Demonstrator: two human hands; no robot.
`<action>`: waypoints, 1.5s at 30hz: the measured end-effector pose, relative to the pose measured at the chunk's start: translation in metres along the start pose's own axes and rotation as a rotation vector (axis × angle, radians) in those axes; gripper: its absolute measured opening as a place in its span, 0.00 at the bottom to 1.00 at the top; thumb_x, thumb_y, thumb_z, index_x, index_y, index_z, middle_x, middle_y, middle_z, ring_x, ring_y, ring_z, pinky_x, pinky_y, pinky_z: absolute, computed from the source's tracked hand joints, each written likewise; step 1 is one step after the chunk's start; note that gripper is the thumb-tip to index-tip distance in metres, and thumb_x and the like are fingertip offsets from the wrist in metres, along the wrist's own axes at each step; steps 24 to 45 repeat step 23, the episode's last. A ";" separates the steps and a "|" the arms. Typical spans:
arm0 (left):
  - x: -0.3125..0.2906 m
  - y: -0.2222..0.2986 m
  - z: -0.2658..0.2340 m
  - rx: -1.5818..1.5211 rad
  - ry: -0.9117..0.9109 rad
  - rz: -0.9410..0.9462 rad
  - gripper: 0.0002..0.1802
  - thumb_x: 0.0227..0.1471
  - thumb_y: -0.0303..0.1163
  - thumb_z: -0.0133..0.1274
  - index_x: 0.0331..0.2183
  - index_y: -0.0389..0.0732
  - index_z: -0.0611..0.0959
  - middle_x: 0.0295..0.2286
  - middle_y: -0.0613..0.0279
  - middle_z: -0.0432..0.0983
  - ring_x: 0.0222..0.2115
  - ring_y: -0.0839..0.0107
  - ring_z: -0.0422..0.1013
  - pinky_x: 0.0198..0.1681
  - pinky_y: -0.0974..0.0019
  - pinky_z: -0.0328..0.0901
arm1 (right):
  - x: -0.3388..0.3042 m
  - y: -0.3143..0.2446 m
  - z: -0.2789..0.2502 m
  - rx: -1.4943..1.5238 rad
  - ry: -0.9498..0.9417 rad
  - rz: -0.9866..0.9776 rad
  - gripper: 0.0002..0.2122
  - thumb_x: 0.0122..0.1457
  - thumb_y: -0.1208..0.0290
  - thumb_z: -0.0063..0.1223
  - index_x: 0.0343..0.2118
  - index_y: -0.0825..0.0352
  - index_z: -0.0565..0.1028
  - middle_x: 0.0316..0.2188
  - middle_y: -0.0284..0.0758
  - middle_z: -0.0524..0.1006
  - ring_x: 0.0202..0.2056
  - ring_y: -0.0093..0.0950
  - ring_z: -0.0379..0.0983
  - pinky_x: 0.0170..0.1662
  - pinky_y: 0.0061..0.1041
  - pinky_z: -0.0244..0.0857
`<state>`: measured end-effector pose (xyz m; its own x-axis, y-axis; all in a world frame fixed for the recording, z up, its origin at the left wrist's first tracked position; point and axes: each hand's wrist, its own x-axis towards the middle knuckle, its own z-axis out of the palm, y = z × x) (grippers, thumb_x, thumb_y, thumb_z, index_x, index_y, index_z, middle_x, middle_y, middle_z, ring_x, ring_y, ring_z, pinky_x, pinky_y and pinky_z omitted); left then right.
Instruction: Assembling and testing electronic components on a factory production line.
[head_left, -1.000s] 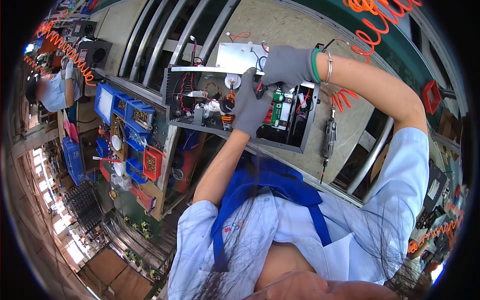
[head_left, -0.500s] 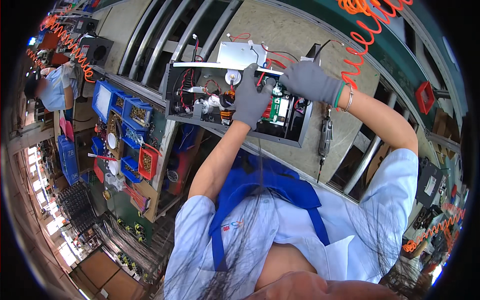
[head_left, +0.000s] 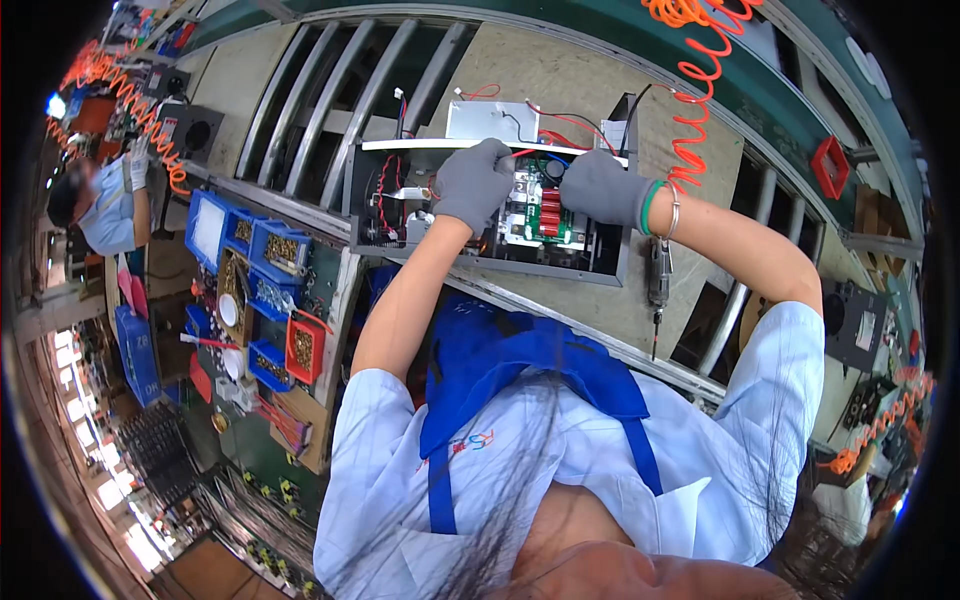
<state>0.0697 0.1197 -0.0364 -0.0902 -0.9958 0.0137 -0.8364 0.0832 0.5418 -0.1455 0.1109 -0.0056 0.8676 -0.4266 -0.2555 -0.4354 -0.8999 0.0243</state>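
A dark metal case (head_left: 590,272) without its cover lies in front of me, its inside facing up. In it sits a green circuit board (head_left: 535,222) with a row of red cylindrical parts (head_left: 550,213). My left hand (head_left: 475,185), in a grey glove, is closed over the case's middle near the far edge; a red wire (head_left: 523,153) runs beside its fingertips. My gloved right hand (head_left: 605,190) is closed at the board's right side. What either hand grips is hidden. Beyond the case stands a pale metal plate (head_left: 490,122) with loose wires around it.
A power screwdriver (head_left: 660,270) is to the right of the case. An orange coiled hose (head_left: 690,130) hangs at the upper right. Metal rollers (head_left: 345,100) run to the left. Blue bins (head_left: 270,250) and a red bin (head_left: 303,345) hold small parts. Another person (head_left: 105,205) is at far left.
My left hand has moved left off the board, baring the red cylindrical parts. My right hand has come slightly nearer to me. The case sits straighter and a little further right.
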 end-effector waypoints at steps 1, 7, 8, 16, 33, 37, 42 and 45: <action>0.000 0.001 0.001 -0.042 0.003 0.002 0.10 0.50 0.42 0.52 0.32 0.49 0.82 0.28 0.55 0.80 0.32 0.54 0.76 0.36 0.54 0.68 | -0.005 0.002 0.006 0.014 0.029 0.028 0.03 0.42 0.72 0.55 0.21 0.61 0.79 0.20 0.37 0.76 0.26 0.36 0.77 0.24 0.36 0.68; 0.000 0.003 0.005 -0.060 -0.109 0.038 0.11 0.50 0.42 0.51 0.33 0.48 0.81 0.29 0.56 0.79 0.33 0.54 0.75 0.37 0.54 0.68 | -0.022 -0.004 0.010 0.119 0.077 0.384 0.06 0.47 0.73 0.53 0.29 0.62 0.79 0.21 0.38 0.75 0.26 0.39 0.76 0.26 0.39 0.67; 0.000 0.004 0.004 -0.074 -0.126 0.036 0.11 0.50 0.42 0.51 0.33 0.48 0.81 0.29 0.56 0.79 0.34 0.54 0.75 0.38 0.53 0.68 | -0.024 -0.005 0.008 0.158 0.164 0.397 0.05 0.48 0.73 0.53 0.29 0.62 0.77 0.22 0.38 0.75 0.27 0.39 0.75 0.27 0.39 0.67; 0.020 0.013 0.024 -0.976 -0.436 -0.187 0.16 0.53 0.38 0.56 0.27 0.31 0.82 0.20 0.59 0.77 0.20 0.76 0.71 0.24 0.71 0.65 | 0.019 -0.073 0.023 0.383 0.592 0.480 0.10 0.54 0.68 0.52 0.38 0.64 0.72 0.27 0.39 0.73 0.32 0.39 0.72 0.33 0.37 0.66; -0.001 -0.012 0.023 -0.515 -0.195 0.373 0.28 0.57 0.55 0.45 0.43 0.39 0.81 0.36 0.51 0.79 0.39 0.62 0.75 0.45 0.63 0.67 | -0.007 -0.104 0.000 0.642 0.617 0.730 0.18 0.53 0.63 0.56 0.47 0.61 0.70 0.29 0.44 0.77 0.29 0.37 0.78 0.28 0.34 0.69; -0.001 -0.012 0.023 -0.515 -0.195 0.373 0.28 0.57 0.55 0.45 0.43 0.39 0.81 0.36 0.51 0.79 0.39 0.62 0.75 0.45 0.63 0.67 | -0.007 -0.104 0.000 0.642 0.617 0.730 0.18 0.53 0.63 0.56 0.47 0.61 0.70 0.29 0.44 0.77 0.29 0.37 0.78 0.28 0.34 0.69; -0.001 -0.012 0.023 -0.515 -0.195 0.373 0.28 0.57 0.55 0.45 0.43 0.39 0.81 0.36 0.51 0.79 0.39 0.62 0.75 0.45 0.63 0.67 | -0.007 -0.104 0.000 0.642 0.617 0.730 0.18 0.53 0.63 0.56 0.47 0.61 0.70 0.29 0.44 0.77 0.29 0.37 0.78 0.28 0.34 0.69; -0.001 -0.012 0.023 -0.515 -0.195 0.373 0.28 0.57 0.55 0.45 0.43 0.39 0.81 0.36 0.51 0.79 0.39 0.62 0.75 0.45 0.63 0.67 | -0.007 -0.104 0.000 0.642 0.617 0.730 0.18 0.53 0.63 0.56 0.47 0.61 0.70 0.29 0.44 0.77 0.29 0.37 0.78 0.28 0.34 0.69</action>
